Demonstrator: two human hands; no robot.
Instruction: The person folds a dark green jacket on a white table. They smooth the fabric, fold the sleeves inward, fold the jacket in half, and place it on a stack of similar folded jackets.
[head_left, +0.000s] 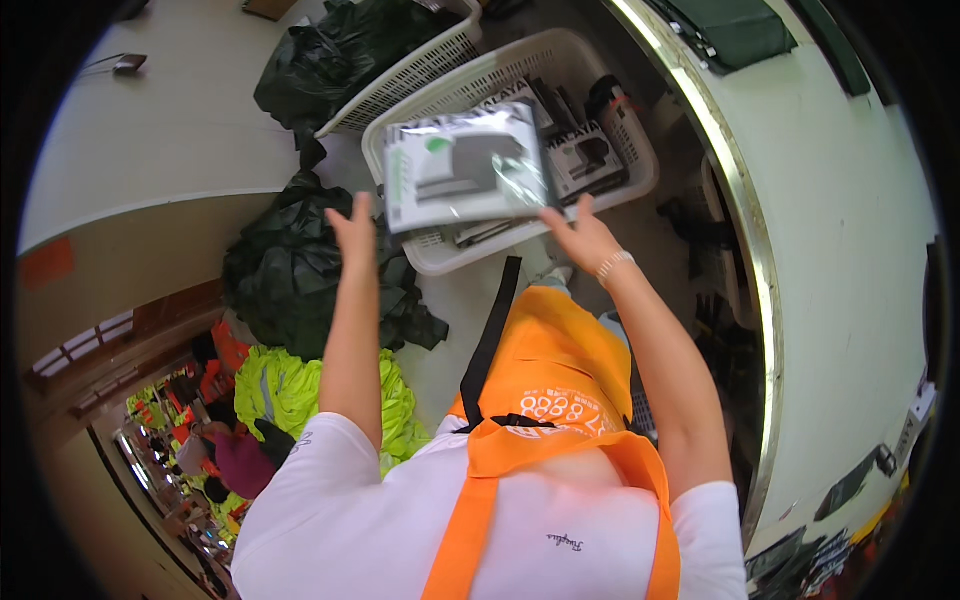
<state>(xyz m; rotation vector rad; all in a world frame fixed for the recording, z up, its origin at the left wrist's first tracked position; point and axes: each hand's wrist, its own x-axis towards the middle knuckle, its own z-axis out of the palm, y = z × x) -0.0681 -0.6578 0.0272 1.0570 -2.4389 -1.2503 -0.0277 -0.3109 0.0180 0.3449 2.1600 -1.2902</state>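
A flat package (465, 165) in a clear plastic bag, white and grey with a green mark, hangs tilted over a white plastic basket (640, 175). My left hand (355, 228) is just below its left corner, fingers spread, not touching it. My right hand (582, 238), with a bead bracelet on the wrist, reaches its fingertips to the package's lower right corner. Whether those fingers grip it is hidden. The basket holds several similar packaged boxes (585, 160).
A second white basket (400, 85) behind holds black plastic bags (330, 55). More black bags (285, 270) and yellow-green vests (285, 390) lie on the floor at left. A pale curved counter with a metal edge (745, 230) runs along the right. I wear an orange apron (555, 370).
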